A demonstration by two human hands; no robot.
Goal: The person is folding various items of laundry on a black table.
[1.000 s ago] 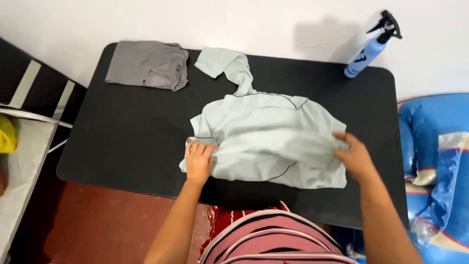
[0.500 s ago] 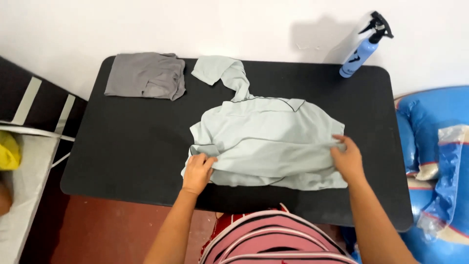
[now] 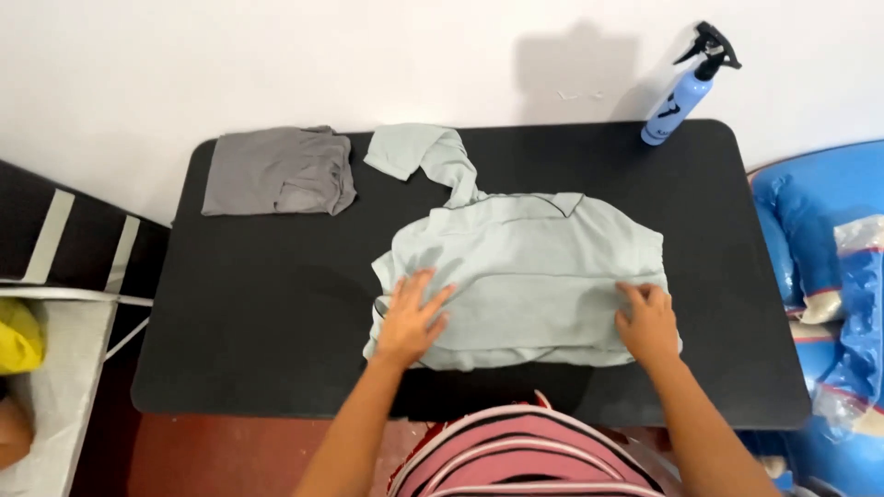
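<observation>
So the pale mint shirt (image 3: pixel 529 276) lies flat in the middle of the black table (image 3: pixel 249 313), partly folded, with its near hem doubled up toward the collar and one sleeve (image 3: pixel 428 156) trailing off toward the far edge. Dark piping runs along the collar and the lower hem.

Both hands sit on top of it, palms down. The left hand (image 3: pixel 412 317) rests on the shirt's near-left corner with fingers spread wide, fanned out and pointing away from the person, pressing the cloth flat. The right hand (image 3: pixel 647 317) is on the near-right edge, fingers loosely together and slightly curled, tips on the fabric; can't really tell if it pinches the edge or just presses on it. Both forearms come up bare from the bottom of the view, angling slightly inward toward the body, over a pink, white and black striped top (image 3: pixel 534 460).

Further out, a folded grey garment (image 3: pixel 276 170) sits at the far-left corner of the table, well apart from the shirt. A light blue spray bottle (image 3: pixel 686 87) with a black trigger stands at the far-right corner by the white wall. Off to the right is a blue cushion (image 3: pixel 810 202) with some clear plastic on it.
</observation>
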